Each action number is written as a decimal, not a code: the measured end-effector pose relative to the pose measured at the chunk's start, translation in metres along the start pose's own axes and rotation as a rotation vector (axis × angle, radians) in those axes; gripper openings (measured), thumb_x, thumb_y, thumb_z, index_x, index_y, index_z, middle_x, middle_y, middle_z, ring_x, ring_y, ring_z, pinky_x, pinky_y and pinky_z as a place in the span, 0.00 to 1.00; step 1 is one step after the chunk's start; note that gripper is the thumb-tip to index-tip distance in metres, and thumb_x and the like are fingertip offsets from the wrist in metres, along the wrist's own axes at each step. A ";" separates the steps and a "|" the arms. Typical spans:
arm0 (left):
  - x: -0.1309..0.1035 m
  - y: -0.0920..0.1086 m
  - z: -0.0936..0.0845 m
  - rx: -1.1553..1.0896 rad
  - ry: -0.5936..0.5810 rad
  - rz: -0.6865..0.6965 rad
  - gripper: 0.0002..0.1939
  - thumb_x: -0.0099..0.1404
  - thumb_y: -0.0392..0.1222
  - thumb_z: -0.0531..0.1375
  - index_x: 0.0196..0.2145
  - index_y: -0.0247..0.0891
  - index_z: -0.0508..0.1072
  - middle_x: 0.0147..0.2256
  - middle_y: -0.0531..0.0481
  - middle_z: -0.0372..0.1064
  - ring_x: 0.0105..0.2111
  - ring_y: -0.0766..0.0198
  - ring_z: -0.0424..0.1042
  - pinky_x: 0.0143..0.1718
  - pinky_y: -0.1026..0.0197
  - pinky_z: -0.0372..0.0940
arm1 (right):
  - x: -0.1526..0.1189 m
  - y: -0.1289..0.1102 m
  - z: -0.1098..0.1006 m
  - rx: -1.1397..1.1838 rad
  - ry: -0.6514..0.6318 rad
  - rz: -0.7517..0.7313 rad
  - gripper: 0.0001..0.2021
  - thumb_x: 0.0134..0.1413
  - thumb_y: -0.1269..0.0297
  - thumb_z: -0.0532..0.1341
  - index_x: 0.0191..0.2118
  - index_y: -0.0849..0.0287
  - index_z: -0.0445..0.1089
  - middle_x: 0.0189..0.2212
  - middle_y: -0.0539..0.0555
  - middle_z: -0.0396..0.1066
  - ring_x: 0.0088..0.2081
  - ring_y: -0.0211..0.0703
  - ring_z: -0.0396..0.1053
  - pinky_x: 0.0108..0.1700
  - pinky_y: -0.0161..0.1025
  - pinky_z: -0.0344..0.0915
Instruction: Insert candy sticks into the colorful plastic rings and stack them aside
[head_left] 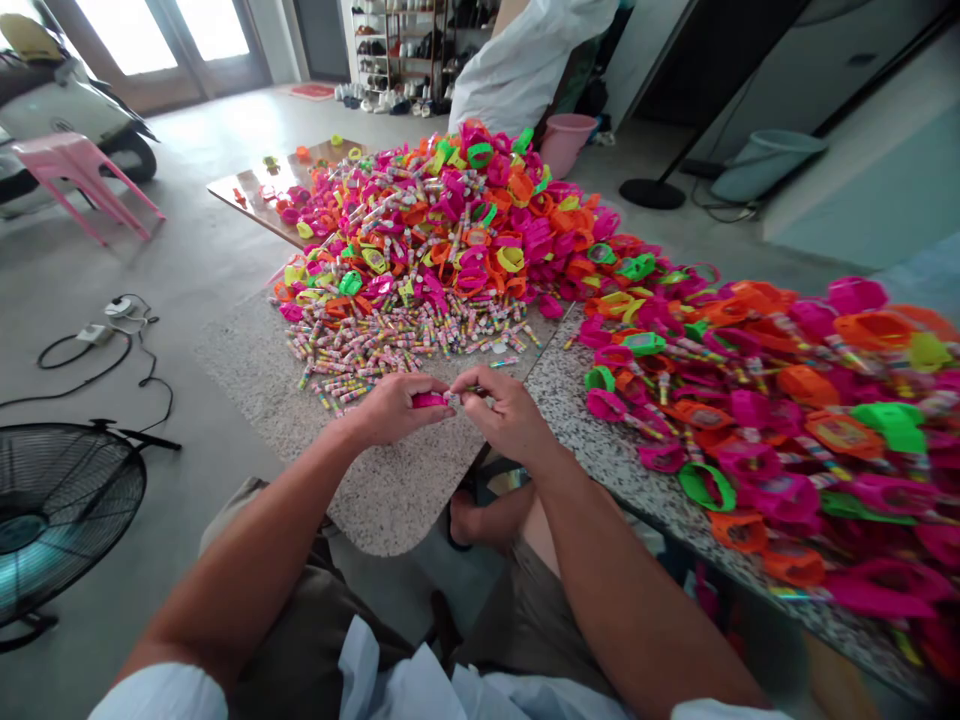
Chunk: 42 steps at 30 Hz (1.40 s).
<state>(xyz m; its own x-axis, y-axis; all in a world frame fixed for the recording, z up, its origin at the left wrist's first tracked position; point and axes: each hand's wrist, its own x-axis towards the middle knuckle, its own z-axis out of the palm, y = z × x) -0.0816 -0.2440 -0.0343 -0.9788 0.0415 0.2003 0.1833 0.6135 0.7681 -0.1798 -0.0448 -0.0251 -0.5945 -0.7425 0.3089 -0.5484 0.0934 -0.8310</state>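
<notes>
My left hand (397, 408) is closed around a pink toy watch (427, 400), of which only a small part shows. Close against it, my right hand (499, 408) pinches a small pale, patterned piece (452, 398), perhaps a candy tube, at the watch's end; the fingers hide most of it. Just beyond my hands lie many small striped candy tubes (420, 335) on the speckled stone tabletop (405, 490). Behind them rises a big heap of pink, orange, green and yellow toy watches (480, 220).
More toy watches (750, 420) cover the speckled table to the right. A standing fan (67, 520) is at the left, with cables (142, 340) on the floor. A pink stool (82, 170), a scooter (67, 110), a pink bucket (566, 140) and a shoe rack (397, 45) stand farther back.
</notes>
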 end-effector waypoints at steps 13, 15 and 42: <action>-0.001 0.014 -0.001 -0.097 -0.077 -0.014 0.16 0.72 0.52 0.63 0.37 0.36 0.79 0.26 0.55 0.68 0.26 0.69 0.65 0.28 0.65 0.58 | 0.004 0.010 0.003 0.387 -0.083 0.167 0.06 0.53 0.65 0.57 0.34 0.55 0.72 0.25 0.48 0.68 0.28 0.40 0.65 0.33 0.38 0.62; -0.001 0.010 0.002 -0.088 -0.088 -0.030 0.16 0.73 0.53 0.62 0.37 0.37 0.79 0.26 0.55 0.67 0.26 0.69 0.64 0.29 0.65 0.58 | 0.005 0.010 0.004 0.412 -0.091 0.189 0.06 0.52 0.64 0.58 0.34 0.55 0.72 0.24 0.47 0.68 0.28 0.40 0.65 0.33 0.38 0.63; 0.009 -0.041 0.007 0.368 0.142 0.092 0.14 0.75 0.48 0.57 0.49 0.43 0.79 0.49 0.43 0.78 0.52 0.50 0.76 0.57 0.48 0.70 | 0.011 0.049 -0.263 -1.110 0.533 0.596 0.17 0.69 0.69 0.53 0.50 0.68 0.79 0.51 0.73 0.76 0.54 0.58 0.72 0.56 0.47 0.62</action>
<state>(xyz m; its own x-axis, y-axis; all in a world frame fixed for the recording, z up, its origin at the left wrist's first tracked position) -0.0982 -0.2637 -0.0686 -0.9328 0.0165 0.3599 0.2000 0.8547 0.4791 -0.3674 0.1257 0.0595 -0.9183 -0.0829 0.3872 -0.1606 0.9718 -0.1728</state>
